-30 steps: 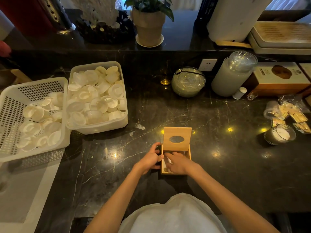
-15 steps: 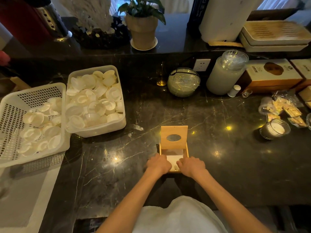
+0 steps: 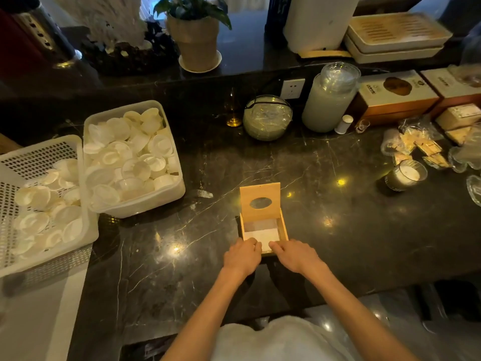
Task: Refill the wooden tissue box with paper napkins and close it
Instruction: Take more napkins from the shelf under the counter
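A small wooden tissue box (image 3: 283, 227) stands on the dark marble counter just ahead of me. Its lid (image 3: 260, 201), with an oval slot, is tipped up at the far side. White paper napkins (image 3: 263, 235) lie flat inside. My left hand (image 3: 243, 255) rests on the box's near left corner and my right hand (image 3: 292, 254) on the near right corner. The fingers of both curl over the near rim and touch the napkins' edge. Whether they pinch anything is hidden.
A white tub of small plastic cups (image 3: 130, 157) and a perforated basket (image 3: 39, 201) with more cups sit at the left. A glass bowl (image 3: 266, 117), a tall jar (image 3: 329, 97), cartons (image 3: 395, 95), packets and a candle glass (image 3: 406, 175) line the back and right.
Both hands came out of the box interior and drew back to its near edge, uncovering the napkins inside. The lid stays tipped up.
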Demonstrator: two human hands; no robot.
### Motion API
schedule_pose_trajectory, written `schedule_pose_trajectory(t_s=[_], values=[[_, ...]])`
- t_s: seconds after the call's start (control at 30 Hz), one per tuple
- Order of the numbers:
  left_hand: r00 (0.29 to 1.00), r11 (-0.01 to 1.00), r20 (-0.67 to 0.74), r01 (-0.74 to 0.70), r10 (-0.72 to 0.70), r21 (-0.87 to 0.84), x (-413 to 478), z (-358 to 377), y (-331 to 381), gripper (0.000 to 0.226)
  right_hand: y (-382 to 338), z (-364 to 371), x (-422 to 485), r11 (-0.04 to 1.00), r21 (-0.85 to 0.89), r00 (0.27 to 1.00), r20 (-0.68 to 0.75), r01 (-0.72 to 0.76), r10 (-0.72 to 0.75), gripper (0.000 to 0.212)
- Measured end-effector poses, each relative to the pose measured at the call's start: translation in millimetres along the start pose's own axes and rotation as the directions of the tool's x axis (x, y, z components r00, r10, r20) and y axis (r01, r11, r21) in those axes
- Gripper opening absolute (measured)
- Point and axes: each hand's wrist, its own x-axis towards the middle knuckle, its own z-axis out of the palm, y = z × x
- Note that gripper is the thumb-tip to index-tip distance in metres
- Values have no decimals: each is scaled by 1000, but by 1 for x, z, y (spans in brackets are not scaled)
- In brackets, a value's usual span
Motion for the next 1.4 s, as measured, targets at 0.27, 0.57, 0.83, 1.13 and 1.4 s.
schedule_pose_trajectory(t_s=[0.27, 0.57, 0.83, 1.13, 1.4], values=[[990, 493, 48, -24, 131, -870, -15, 5, -19, 65, 21, 1, -16, 334, 942, 980, 21, 47, -199, 57], [984, 639, -170, -94, -59, -764, -51, 12, -8, 46, 35, 2, -38, 754, 546, 923, -314, 367, -222, 39], [705, 879, -552, 229, -446, -419, -175, 109, -77, 31, 11, 101, -82, 709, -195, 658, -272, 677, -703, 33], [619, 824, -590, 546, -519, -152, -280, 154, -182, 38, -83, 199, -147, 457, -440, 508, -2, 773, -861, 62], [554, 811, -637, 546, -536, -208, -207, 173, -268, 70, -88, 255, -64, 642, -528, 658, -193, 556, -728, 82]])
